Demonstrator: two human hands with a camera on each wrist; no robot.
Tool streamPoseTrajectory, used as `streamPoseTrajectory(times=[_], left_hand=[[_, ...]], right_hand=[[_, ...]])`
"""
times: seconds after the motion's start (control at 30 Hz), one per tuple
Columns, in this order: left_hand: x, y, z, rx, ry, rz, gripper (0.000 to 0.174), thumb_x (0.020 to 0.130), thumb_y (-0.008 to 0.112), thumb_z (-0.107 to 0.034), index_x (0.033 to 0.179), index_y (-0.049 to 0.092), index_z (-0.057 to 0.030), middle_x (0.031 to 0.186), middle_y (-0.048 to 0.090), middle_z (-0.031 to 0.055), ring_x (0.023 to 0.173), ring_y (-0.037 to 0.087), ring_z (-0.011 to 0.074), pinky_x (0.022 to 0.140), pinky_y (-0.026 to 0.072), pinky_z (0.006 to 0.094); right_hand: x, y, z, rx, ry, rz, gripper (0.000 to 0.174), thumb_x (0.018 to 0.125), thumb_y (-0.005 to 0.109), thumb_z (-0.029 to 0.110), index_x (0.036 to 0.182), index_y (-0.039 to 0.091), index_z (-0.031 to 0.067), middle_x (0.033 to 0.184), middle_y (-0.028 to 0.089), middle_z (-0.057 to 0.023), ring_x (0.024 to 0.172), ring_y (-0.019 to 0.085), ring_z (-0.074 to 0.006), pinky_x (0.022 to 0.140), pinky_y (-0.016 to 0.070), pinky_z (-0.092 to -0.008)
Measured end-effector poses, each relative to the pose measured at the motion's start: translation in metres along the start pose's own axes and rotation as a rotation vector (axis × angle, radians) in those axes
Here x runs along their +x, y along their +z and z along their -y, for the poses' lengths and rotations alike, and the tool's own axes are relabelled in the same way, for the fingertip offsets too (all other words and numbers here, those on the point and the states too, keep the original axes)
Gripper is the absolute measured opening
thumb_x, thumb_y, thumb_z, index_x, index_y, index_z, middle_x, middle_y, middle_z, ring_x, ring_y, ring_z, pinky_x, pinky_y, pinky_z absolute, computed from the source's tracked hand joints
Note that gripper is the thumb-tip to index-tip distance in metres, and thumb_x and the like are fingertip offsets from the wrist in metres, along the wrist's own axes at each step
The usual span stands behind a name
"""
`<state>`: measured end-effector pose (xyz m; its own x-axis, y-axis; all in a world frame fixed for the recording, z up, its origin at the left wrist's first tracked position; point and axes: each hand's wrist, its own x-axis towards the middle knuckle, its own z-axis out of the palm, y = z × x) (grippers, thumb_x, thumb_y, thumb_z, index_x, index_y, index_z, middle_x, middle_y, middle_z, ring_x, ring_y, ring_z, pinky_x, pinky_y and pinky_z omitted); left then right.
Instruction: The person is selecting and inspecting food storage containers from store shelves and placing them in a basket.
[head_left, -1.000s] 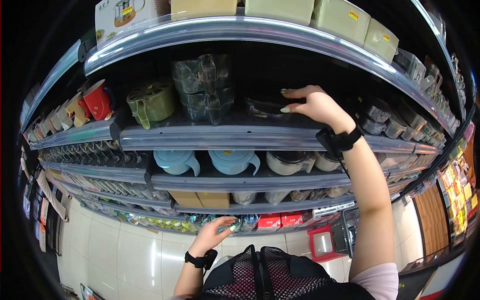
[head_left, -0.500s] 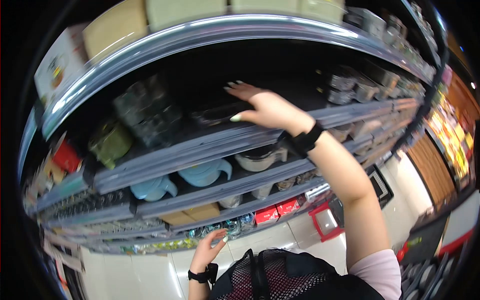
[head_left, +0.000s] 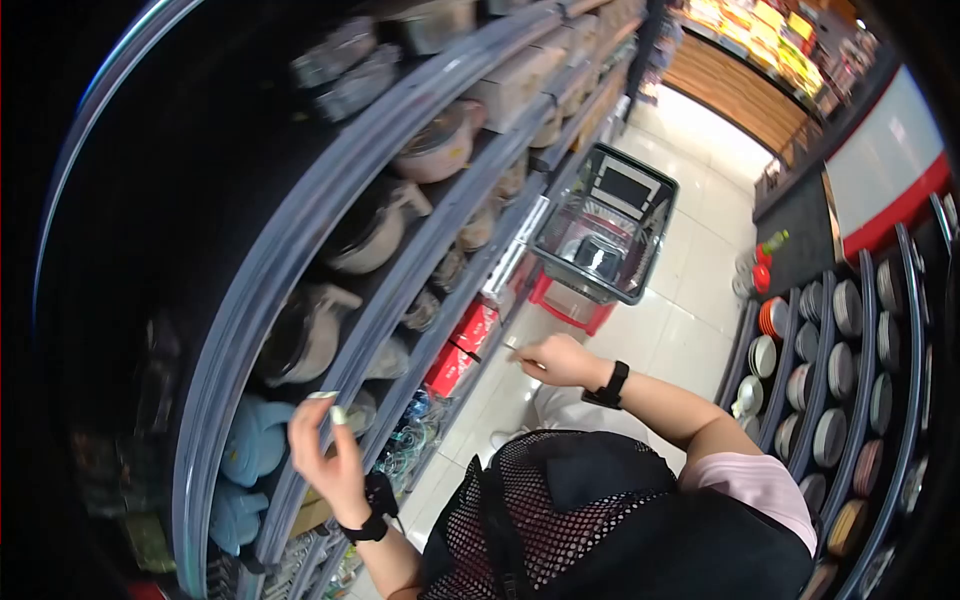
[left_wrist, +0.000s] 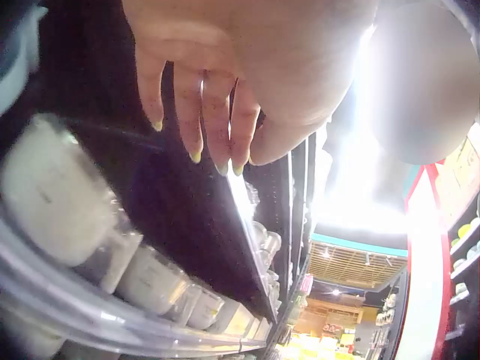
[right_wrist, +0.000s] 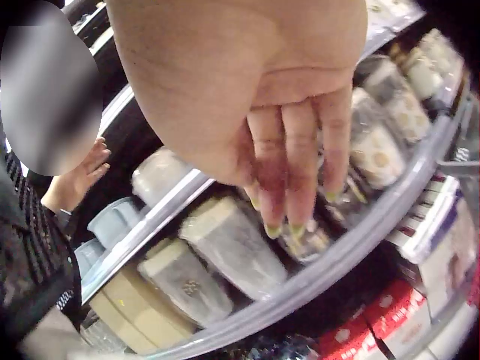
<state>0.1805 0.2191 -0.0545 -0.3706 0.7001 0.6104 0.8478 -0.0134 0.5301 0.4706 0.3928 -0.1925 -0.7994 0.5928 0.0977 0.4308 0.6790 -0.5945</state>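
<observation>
My left hand [head_left: 328,462] is raised beside the shelf edges, its fingers loosely bent with nothing between them. Close to it on a shelf are light blue lidded pots [head_left: 255,440] with handles. In the left wrist view the fingers of the left hand [left_wrist: 206,97] hang relaxed. My right hand [head_left: 562,360] is over the aisle, loosely curled, holding nothing. Beyond it stands a dark shopping basket [head_left: 655,265] with a dark square-topped item [head_left: 598,258] inside. The right wrist view shows the right hand [right_wrist: 296,142] in front of wrapped pale containers [right_wrist: 232,240].
A red stool [head_left: 575,312] is under the basket. Red boxes [head_left: 462,345] sit on a low shelf at the left. Pots with pale handles [head_left: 370,235] line the shelf above. Racks of plates and bowls [head_left: 830,435] run along the right side of the tiled aisle [head_left: 690,250].
The view has turned right, from the shelf front toward the aisle and basket. My right hand has come away from the dark shelf and down. My left hand now appears nearer the shelves.
</observation>
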Motion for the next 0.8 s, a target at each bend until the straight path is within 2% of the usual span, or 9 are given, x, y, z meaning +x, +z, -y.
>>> streamPoseTrajectory(times=[0.2, 0.3, 0.37, 0.47, 0.57, 0.63, 0.7, 0.77, 0.8], left_hand=[[0.098, 0.047, -0.058, 0.341, 0.39, -0.223, 0.027, 0.09, 0.061, -0.003, 0.117, 0.062, -0.0006, 0.121, 0.061, 0.0144, 0.122, 0.053, 0.0318, 0.105, 0.0382, 0.0423], [0.142, 0.087, -0.072, 0.495, 0.397, -0.263, 0.041, 0.093, 0.061, -0.018, 0.132, 0.054, -0.007, 0.137, 0.053, 0.0101, 0.135, 0.041, 0.0302, 0.113, 0.0241, 0.0508], [0.159, 0.118, -0.073, 0.684, 0.276, -0.337, 0.052, 0.094, 0.056, -0.041, 0.14, 0.049, -0.0171, 0.143, 0.049, 0.0011, 0.138, 0.038, 0.0297, 0.109, 0.0107, 0.0679], [0.172, 0.136, -0.059, 0.938, 0.268, -0.467, 0.052, 0.096, 0.046, -0.055, 0.14, 0.048, -0.0273, 0.143, 0.049, -0.0032, 0.137, 0.04, 0.0278, 0.105, 0.014, 0.0717], [0.176, 0.141, -0.041, 1.071, 0.353, -0.62, 0.047, 0.097, 0.046, -0.054, 0.131, 0.058, -0.0237, 0.133, 0.058, -0.0061, 0.127, 0.051, 0.0234, 0.104, 0.0304, 0.0562], [0.178, 0.143, -0.042, 1.106, 0.386, -0.639, 0.046, 0.098, 0.045, -0.05, 0.126, 0.061, -0.0169, 0.126, 0.062, -0.004, 0.123, 0.054, 0.0236, 0.101, 0.0347, 0.0467], [0.184, 0.142, -0.044, 1.108, 0.489, -0.653, 0.04, 0.099, 0.048, -0.044, 0.122, 0.063, -0.0155, 0.12, 0.066, -0.0012, 0.115, 0.059, 0.0255, 0.093, 0.0425, 0.0429], [0.184, 0.148, -0.046, 1.124, 0.502, -0.692, 0.043, 0.099, 0.045, -0.046, 0.119, 0.064, -0.0129, 0.116, 0.067, 0.0019, 0.109, 0.062, 0.0259, 0.089, 0.0449, 0.0413], [0.184, 0.147, -0.044, 1.153, 0.497, -0.68, 0.043, 0.099, 0.045, -0.046, 0.119, 0.064, -0.0129, 0.116, 0.067, 0.0019, 0.109, 0.062, 0.0259, 0.089, 0.0449, 0.0413]], right_hand=[[-0.073, -0.009, -0.105, -0.008, 0.422, -0.096, 0.021, 0.082, 0.057, 0.018, 0.097, 0.07, 0.0114, 0.079, 0.07, -0.0127, 0.074, 0.067, -0.0323, 0.068, 0.0532, -0.0455], [-0.069, -0.028, -0.163, 0.127, 0.665, -0.225, 0.026, 0.081, 0.06, 0.023, 0.101, 0.07, 0.0093, 0.086, 0.071, -0.0141, 0.081, 0.068, -0.0325, 0.074, 0.054, -0.0439], [-0.066, -0.027, -0.22, 0.13, 0.75, -0.175, 0.031, 0.079, 0.062, 0.025, 0.103, 0.07, 0.0085, 0.09, 0.071, -0.0158, 0.085, 0.068, -0.0331, 0.078, 0.0537, -0.0432], [-0.055, -0.043, -0.286, 0.218, 0.932, -0.104, 0.046, 0.075, 0.068, 0.032, 0.111, 0.067, 0.0024, 0.1, 0.069, -0.0215, 0.093, 0.068, -0.0337, 0.086, 0.0525, -0.0397], [-0.043, -0.031, -0.352, 0.813, 1.123, -0.383, 0.049, 0.078, 0.072, 0.034, 0.106, 0.064, -0.0059, 0.078, 0.066, -0.0147, 0.07, 0.066, -0.0247, 0.065, 0.0545, -0.0386], [-0.035, -0.023, -0.399, 0.851, 1.324, -0.258, 0.051, 0.078, 0.074, 0.035, 0.106, 0.063, -0.0066, 0.075, 0.062, -0.012, 0.063, 0.061, -0.0232, 0.056, 0.0527, -0.0396], [-0.018, -0.011, -0.43, 0.892, 1.319, -0.117, 0.075, 0.074, 0.078, 0.04, 0.124, 0.051, -0.0087, 0.099, 0.067, -0.02, 0.097, 0.066, -0.0321, 0.084, 0.0532, -0.0441], [-0.009, -0.009, -0.441, 0.562, 1.515, 0.011, 0.099, 0.07, 0.082, 0.043, 0.14, 0.033, -0.0063, 0.128, 0.055, -0.0239, 0.123, 0.053, -0.037, 0.102, 0.0442, -0.0466], [-0.001, -0.011, -0.436, 0.563, 1.605, -0.029, 0.117, 0.066, 0.085, 0.043, 0.148, 0.014, -0.0002, 0.147, 0.035, -0.022, 0.133, 0.041, -0.0397, 0.109, 0.039, -0.0471]])
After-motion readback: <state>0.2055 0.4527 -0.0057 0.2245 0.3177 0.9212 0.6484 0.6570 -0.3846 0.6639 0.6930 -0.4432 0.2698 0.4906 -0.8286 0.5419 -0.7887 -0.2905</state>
